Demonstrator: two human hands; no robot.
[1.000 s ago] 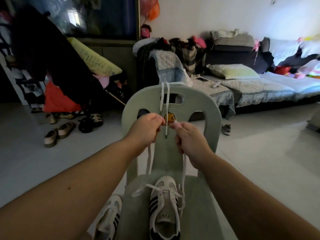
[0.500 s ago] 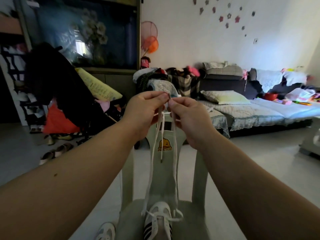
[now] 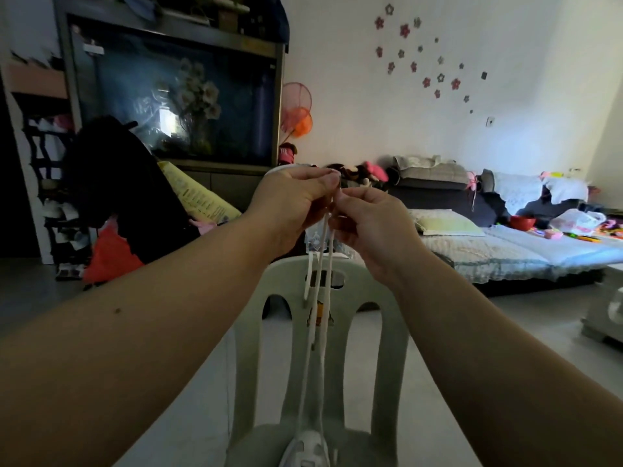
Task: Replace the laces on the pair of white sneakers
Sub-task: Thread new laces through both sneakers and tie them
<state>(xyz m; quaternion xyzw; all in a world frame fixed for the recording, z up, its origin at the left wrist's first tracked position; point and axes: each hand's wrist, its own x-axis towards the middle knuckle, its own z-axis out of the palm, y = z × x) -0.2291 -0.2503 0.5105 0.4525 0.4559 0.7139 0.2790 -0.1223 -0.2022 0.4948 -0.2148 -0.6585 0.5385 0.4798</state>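
Hands number two: we see the grip of our left hand [image 3: 293, 197] and of our right hand [image 3: 371, 224] both pinching one white flat shoelace [image 3: 319, 281], held high. Its strands drop to one white sneaker [image 3: 305, 446] on the seat of one pale green plastic chair [image 3: 394, 348].

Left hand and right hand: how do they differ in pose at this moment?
The left hand is higher, pinching the white lace at its fingertips; the right hand sits lower, pinching just beneath. The left hand's fingertips point rightward, the right hand's point up and leftward. Both are held above the chair back, gripping lace that runs down to the sneaker.
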